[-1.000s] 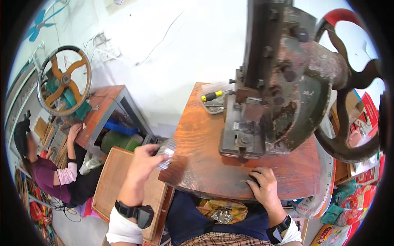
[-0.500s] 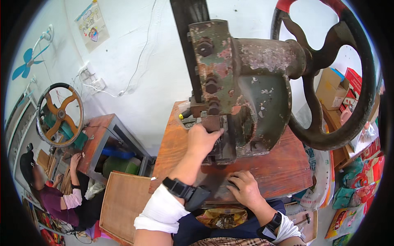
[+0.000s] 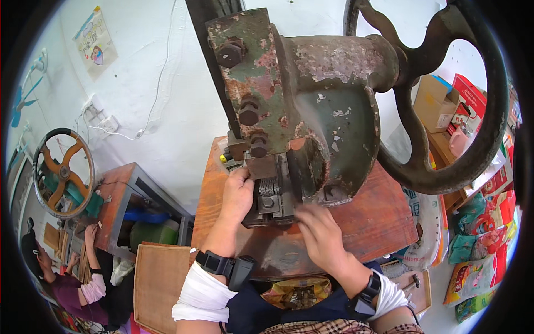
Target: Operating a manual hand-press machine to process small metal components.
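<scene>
A heavy green hand press [image 3: 345,122] with worn, flaking paint and a large handwheel [image 3: 478,167] stands before me on a reddish wooden table [image 3: 372,217]. Beneath its ram [image 3: 264,167] sits a metal die [image 3: 268,203] with a ridged block and a bolt at its front. My left hand [image 3: 238,192] is closed at the left side of the die, just below the ram; whatever its fingers grip is hidden. Beside the right front of the die base, my right hand [image 3: 321,231] has its fingers stretched out, slightly blurred, with nothing seen in them.
A yellow bag of small metal pieces [image 3: 297,292] lies at my lap. To the left are a wooden tray [image 3: 161,284], a second press with a wheel [image 3: 64,172] and a seated person [image 3: 72,284]. Cartons [image 3: 439,103] and colourful bags [image 3: 473,273] crowd the right.
My right hand has moved up from the table's front to the die base. My left hand has drawn back from the die's front to its left side, uncovering the ridged block. The view has shifted.
</scene>
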Motion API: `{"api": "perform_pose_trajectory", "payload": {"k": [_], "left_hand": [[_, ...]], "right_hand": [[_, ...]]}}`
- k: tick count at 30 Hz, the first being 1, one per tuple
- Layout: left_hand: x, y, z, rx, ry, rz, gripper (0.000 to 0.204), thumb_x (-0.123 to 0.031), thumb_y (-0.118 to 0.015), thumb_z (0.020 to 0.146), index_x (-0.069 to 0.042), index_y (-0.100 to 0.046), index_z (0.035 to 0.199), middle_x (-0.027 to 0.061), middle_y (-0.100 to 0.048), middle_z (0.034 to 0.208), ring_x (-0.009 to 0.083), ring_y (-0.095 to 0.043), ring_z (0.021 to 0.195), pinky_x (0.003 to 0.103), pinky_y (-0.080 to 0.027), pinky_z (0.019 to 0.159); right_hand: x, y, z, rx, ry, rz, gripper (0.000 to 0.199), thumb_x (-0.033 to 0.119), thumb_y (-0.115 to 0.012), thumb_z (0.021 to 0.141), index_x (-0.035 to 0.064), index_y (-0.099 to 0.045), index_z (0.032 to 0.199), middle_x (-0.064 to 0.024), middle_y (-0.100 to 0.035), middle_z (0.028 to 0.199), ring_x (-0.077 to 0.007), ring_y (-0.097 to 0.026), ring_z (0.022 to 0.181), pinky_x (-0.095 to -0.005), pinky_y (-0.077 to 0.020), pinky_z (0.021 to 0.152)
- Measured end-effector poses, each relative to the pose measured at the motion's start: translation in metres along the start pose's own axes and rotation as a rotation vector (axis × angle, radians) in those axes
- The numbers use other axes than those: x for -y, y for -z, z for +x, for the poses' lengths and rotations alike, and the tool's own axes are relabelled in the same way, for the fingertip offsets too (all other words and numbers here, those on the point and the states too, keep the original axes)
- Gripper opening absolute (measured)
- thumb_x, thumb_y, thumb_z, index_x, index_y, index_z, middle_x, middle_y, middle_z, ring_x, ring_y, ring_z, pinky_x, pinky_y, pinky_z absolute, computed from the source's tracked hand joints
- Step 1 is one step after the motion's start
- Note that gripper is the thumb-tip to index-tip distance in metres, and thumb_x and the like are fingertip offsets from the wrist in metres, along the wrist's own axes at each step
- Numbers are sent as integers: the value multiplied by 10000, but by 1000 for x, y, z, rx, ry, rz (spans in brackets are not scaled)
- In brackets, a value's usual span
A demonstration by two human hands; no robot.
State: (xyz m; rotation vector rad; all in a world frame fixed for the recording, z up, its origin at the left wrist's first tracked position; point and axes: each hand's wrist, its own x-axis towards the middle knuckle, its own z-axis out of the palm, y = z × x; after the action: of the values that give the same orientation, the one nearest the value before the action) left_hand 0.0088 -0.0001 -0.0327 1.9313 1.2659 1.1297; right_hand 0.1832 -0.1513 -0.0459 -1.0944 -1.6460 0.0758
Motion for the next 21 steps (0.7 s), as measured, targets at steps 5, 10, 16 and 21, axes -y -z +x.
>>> {"api": "perform_pose_trajectory", "payload": {"k": [5,10,16,21], "left_hand": [[-17,-10,5,20,-26,-16,246,-38,-510,766,29,-612,980,212,-608,1012,375,-522,1050,399,-413,916],[1,-5,7,54,-76,-6,208,-30,-528,727,33,-598,912,208,-601,990,388,-511,1020,410,-412,900],[0,-9,5,17,-155,-36,147,-27,-534,716,37,-579,840,195,-587,963,391,-501,1009,418,-405,903],[6,-16,7,15,-195,-38,152,-17,-526,723,33,-580,856,190,-587,967,384,-497,1025,420,-405,908]], "right_hand": [[-49,-42,72,-105,-146,19,300,76,-526,888,-24,-539,1170,-260,-506,1217,-431,-513,1090,-428,-431,928],[-62,-51,106,164,-384,22,291,82,-507,887,-3,-573,1157,-232,-564,1129,-387,-539,1047,-427,-448,882],[-67,-62,99,-59,-127,-150,161,122,-531,878,-14,-610,912,-229,-615,910,-411,-585,875,-468,-474,765],[-71,-61,100,-48,-243,-199,235,155,-559,874,-16,-599,1031,-238,-614,966,-398,-580,927,-434,-477,805]]}}
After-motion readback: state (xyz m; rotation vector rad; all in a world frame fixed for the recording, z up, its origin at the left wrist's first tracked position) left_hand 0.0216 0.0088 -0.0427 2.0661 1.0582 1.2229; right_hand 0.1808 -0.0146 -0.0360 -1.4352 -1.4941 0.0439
